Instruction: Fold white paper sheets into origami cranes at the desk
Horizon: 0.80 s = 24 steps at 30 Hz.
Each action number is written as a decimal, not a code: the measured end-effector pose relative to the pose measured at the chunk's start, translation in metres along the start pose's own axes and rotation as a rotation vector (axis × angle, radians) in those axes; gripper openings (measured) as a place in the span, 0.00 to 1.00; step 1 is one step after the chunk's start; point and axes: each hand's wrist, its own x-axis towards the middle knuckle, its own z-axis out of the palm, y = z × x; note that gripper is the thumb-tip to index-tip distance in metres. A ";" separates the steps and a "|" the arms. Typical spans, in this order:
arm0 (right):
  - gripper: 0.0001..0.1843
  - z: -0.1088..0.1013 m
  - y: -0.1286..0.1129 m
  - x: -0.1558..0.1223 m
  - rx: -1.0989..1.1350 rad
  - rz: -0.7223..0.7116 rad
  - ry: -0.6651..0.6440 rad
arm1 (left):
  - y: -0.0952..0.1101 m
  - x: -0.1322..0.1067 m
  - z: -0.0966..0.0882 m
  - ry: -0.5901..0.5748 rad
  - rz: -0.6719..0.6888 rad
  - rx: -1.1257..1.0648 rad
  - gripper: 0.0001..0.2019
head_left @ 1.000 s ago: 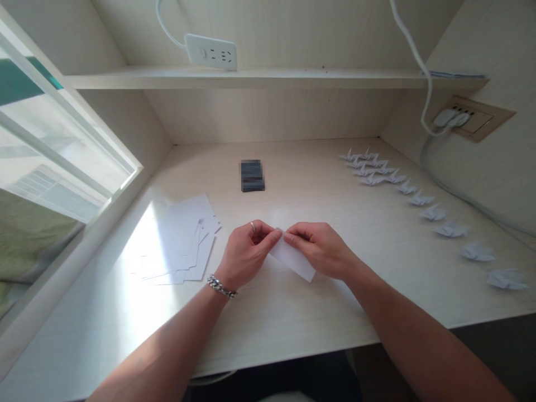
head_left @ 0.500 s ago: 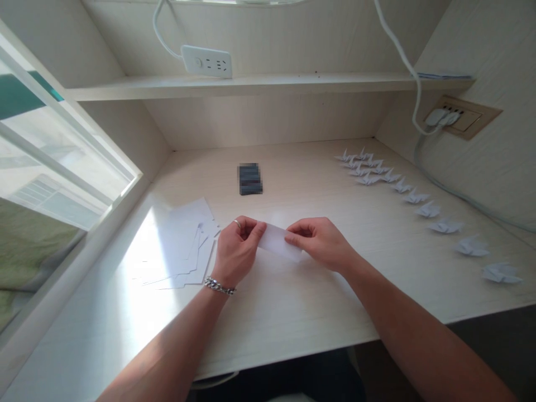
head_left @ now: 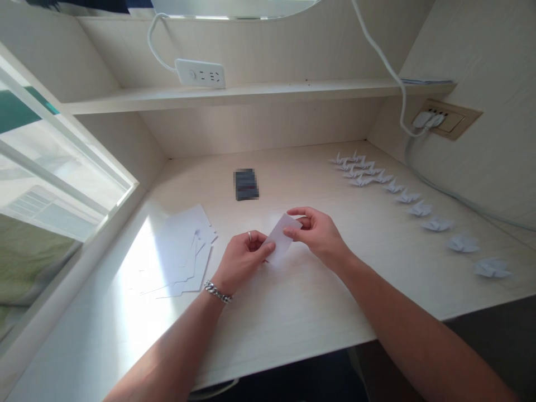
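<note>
No readable text or labels.

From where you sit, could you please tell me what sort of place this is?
Probably a built-in study nook, perhaps in a home or dormitory: a pale desk sits beneath a shelf, with a window at left and a wall socket at right.

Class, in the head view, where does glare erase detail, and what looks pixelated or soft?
Head view: sunlight bleaches the left edges of the flat white paper sheets, while the handheld white paper rectangle escapes that glare; head view: square pixel blocks mask the small dark rectangular object; head view: the nearest folded white paper figure looks soft.
</note>
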 end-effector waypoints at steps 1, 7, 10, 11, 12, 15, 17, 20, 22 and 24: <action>0.26 0.000 0.001 0.000 0.013 0.022 -0.004 | 0.000 0.000 0.001 0.015 -0.018 -0.024 0.12; 0.22 0.002 0.006 0.002 -0.039 0.015 -0.059 | -0.001 0.000 0.004 -0.001 0.012 -0.072 0.13; 0.15 0.004 0.006 0.001 -0.043 -0.048 -0.051 | -0.001 -0.003 0.007 0.145 0.091 -0.011 0.11; 0.13 0.004 0.004 0.001 -0.055 -0.068 -0.019 | 0.000 -0.004 0.007 0.219 0.144 0.054 0.09; 0.12 0.005 0.003 0.000 -0.052 -0.068 0.010 | 0.000 -0.005 0.008 0.296 0.215 0.134 0.07; 0.12 0.006 -0.004 -0.003 0.108 0.041 0.005 | 0.002 -0.008 0.010 0.471 0.483 0.383 0.03; 0.13 0.007 -0.006 -0.004 0.212 0.097 -0.039 | 0.003 -0.008 0.011 0.482 0.603 0.485 0.04; 0.15 0.007 -0.004 -0.003 0.182 0.065 -0.037 | 0.004 -0.009 0.008 0.352 0.630 0.521 0.04; 0.17 0.006 0.000 -0.002 0.108 0.035 -0.047 | 0.006 -0.008 0.002 0.250 0.563 0.492 0.08; 0.19 0.004 0.003 -0.001 0.028 0.012 -0.100 | 0.008 -0.007 -0.004 0.276 0.457 0.440 0.12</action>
